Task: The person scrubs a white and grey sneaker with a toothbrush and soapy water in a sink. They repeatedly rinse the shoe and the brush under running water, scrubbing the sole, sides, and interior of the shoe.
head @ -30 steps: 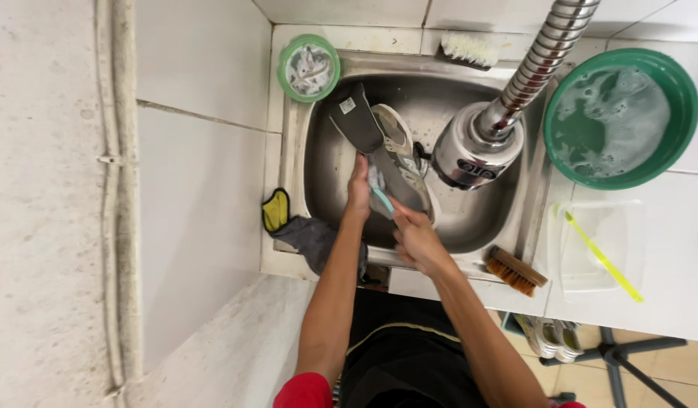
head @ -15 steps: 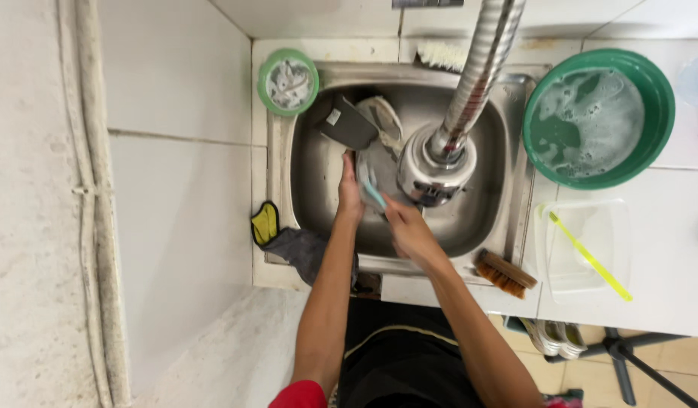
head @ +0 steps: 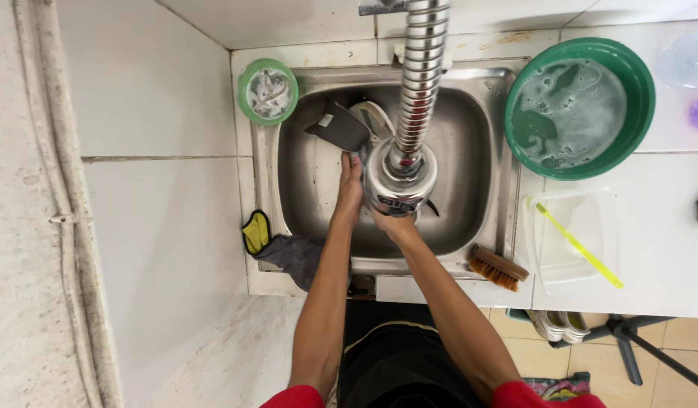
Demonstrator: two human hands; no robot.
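Hands first: my left hand (head: pixel 350 189) lies flat in the sink (head: pixel 481 189), fingertips touching the dark pan (head: pixel 339 127) just beyond; right hand (head: pixel 394 224) is hidden under the faucet head (head: pixel 399 181), grip unclear.

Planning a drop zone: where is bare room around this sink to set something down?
Free: the white counter right of the clear plastic tray, below the green soapy basin; also the white tiled ledge left of the steel sink. Crowded: the sink's middle, where the left hand, right hand and steel faucet head meet, plus the front rim with the wooden brush.
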